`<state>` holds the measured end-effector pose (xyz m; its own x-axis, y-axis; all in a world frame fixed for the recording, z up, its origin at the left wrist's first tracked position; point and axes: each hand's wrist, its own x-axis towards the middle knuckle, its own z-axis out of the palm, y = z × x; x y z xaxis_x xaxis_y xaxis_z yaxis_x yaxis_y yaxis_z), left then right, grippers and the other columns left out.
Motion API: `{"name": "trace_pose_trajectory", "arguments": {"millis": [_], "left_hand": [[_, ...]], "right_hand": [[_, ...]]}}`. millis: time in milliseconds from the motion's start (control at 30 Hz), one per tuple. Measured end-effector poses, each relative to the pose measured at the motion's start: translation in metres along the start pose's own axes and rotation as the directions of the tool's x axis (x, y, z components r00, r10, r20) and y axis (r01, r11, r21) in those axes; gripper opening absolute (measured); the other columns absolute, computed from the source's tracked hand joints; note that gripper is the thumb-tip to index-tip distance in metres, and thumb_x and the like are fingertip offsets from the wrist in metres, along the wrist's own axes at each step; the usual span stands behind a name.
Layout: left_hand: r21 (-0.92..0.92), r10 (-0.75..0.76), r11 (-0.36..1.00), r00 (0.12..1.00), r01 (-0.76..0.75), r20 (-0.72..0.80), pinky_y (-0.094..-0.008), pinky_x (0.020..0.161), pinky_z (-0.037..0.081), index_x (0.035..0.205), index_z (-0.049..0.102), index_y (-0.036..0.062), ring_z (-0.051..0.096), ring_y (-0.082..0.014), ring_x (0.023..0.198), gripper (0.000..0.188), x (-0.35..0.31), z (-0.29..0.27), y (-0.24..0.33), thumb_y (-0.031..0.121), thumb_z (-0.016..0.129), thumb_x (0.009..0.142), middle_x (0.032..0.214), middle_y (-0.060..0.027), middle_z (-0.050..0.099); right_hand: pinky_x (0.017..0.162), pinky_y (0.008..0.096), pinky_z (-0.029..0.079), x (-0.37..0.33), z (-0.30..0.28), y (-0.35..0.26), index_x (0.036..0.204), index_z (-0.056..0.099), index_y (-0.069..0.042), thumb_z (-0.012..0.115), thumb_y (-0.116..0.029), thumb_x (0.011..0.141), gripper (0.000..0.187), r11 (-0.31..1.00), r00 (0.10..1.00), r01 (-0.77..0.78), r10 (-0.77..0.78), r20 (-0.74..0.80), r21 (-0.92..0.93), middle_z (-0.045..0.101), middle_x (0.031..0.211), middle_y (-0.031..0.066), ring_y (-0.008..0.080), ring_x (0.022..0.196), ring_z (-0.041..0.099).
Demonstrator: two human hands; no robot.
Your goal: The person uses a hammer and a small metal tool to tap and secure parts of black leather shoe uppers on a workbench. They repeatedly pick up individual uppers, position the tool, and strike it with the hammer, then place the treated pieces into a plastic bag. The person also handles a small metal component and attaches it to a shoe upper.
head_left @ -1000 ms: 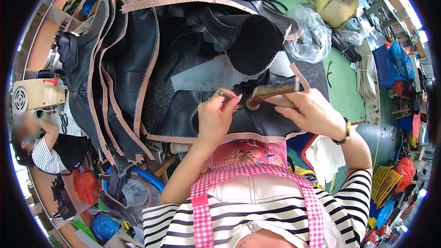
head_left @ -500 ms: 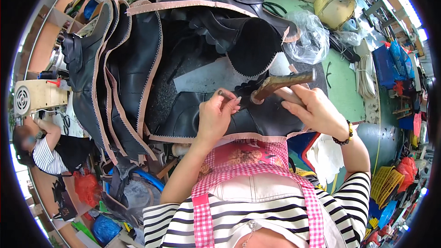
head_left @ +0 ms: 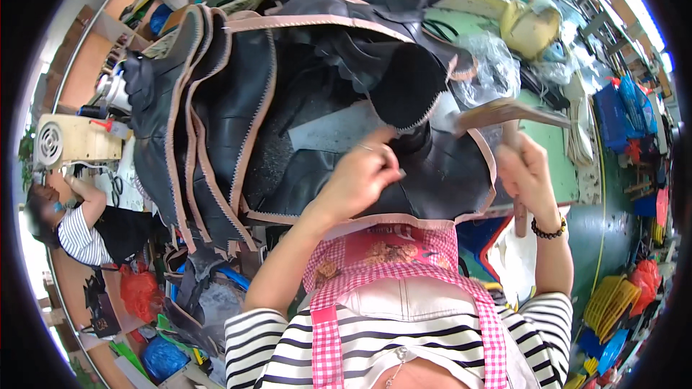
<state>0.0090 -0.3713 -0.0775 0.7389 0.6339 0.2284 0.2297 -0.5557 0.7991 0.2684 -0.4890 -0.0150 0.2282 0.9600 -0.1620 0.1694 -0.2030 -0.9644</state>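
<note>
The right hand [head_left: 530, 173] grips a hammer [head_left: 504, 112] raised over the black leather piece [head_left: 440, 180] on the table [head_left: 555, 151] — the left hand [head_left: 360, 176] pinches a thin punch [head_left: 393, 166] against it. Stacked leather [head_left: 209, 115] crowds the left side; a plastic bag [head_left: 490, 65] lies behind.

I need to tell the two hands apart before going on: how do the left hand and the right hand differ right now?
The left hand is low over the black leather piece with pink serrated edging, pinching a thin metal rod; the right hand is beside the piece, gripping a wooden-handled hammer raised above it. The right wrist wears a dark bead bracelet; the left wrist is bare. Both are closed around a tool.
</note>
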Motion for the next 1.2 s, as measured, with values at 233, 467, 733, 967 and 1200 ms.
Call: {"name": "trace_pose_trajectory", "arguments": {"millis": [233, 467, 733, 967, 1200], "left_hand": [[0.371, 0.273, 0.845, 0.908, -0.384, 0.319, -0.0386, 0.056, 0.05, 0.091, 0.054, 0.0044, 0.063, -0.0286, 0.068, 0.016, -0.001, -0.065, 0.095, 0.013, 0.062, 0.079, 0.088, -0.014, 0.056], [0.565, 0.222, 0.825, 0.911, 0.015, -0.349, -0.0227, 0.065, 0.044, 0.084, 0.056, 0.0036, 0.052, -0.0076, 0.069, 0.004, 0.011, -0.288, 0.153, 0.004, 0.058, 0.088, 0.076, 0.0002, 0.054], [0.256, -0.405, 0.781, 0.774, 0.57, -0.487, -0.0262, 0.07, 0.045, 0.084, 0.06, 0.0051, 0.055, -0.0089, 0.075, 0.011, -0.009, -0.38, -0.094, 0.012, 0.069, 0.082, 0.078, 0.0006, 0.061], [0.368, 0.037, 0.929, 0.999, -0.036, 0.005, -0.0338, 0.081, 0.049, 0.082, 0.067, -0.0008, 0.063, -0.0192, 0.094, 0.023, 0.163, -0.192, 0.032, 0.021, 0.069, 0.078, 0.1, -0.0163, 0.067], [0.548, -0.364, 0.832, 0.833, 0.089, 0.416, -0.0303, 0.07, 0.045, 0.084, 0.068, 0.0047, 0.058, -0.0134, 0.075, 0.029, 0.291, -0.104, -0.049, 0.03, 0.077, 0.073, 0.079, -0.0032, 0.066]], "right_hand": [[0.035, 0.018, 0.028, 0.026, -0.037, 0.017, 0.082, 0.043, -0.011, 0.05, -0.025, 0.097, 0.022, 0.889, 0.959, 0.185, -0.069, -0.276, 0.419, 0.037, 0.058, -0.0043, 0.0022, 0.042, 0.033], [0.037, 0.0196, 0.029, 0.027, 0.014, 0.058, 0.082, 0.04, -0.013, 0.052, -0.027, 0.096, 0.023, 0.824, 0.993, -0.082, 0.115, -0.024, 0.56, 0.037, 0.057, -0.0047, 0.0037, 0.042, 0.034], [0.038, 0.0186, 0.028, 0.033, 0.038, 0.074, 0.083, 0.039, -0.013, 0.052, -0.028, 0.096, 0.025, 0.842, 1.0, -0.013, 0.015, 0.0, 0.539, 0.035, 0.058, -0.006, 0.0015, 0.044, 0.032], [0.038, 0.0189, 0.028, 0.029, 0.036, 0.071, 0.081, 0.038, -0.012, 0.054, -0.027, 0.095, 0.025, 0.843, 0.99, -0.022, 0.092, -0.104, 0.538, 0.035, 0.058, -0.0069, 0.0015, 0.044, 0.032], [0.037, 0.0201, 0.032, 0.03, 0.039, 0.068, 0.082, 0.039, -0.012, 0.052, -0.027, 0.096, 0.024, 0.853, 0.987, 0.019, 0.068, -0.148, 0.522, 0.039, 0.058, -0.0043, 0.0032, 0.043, 0.036]]}}
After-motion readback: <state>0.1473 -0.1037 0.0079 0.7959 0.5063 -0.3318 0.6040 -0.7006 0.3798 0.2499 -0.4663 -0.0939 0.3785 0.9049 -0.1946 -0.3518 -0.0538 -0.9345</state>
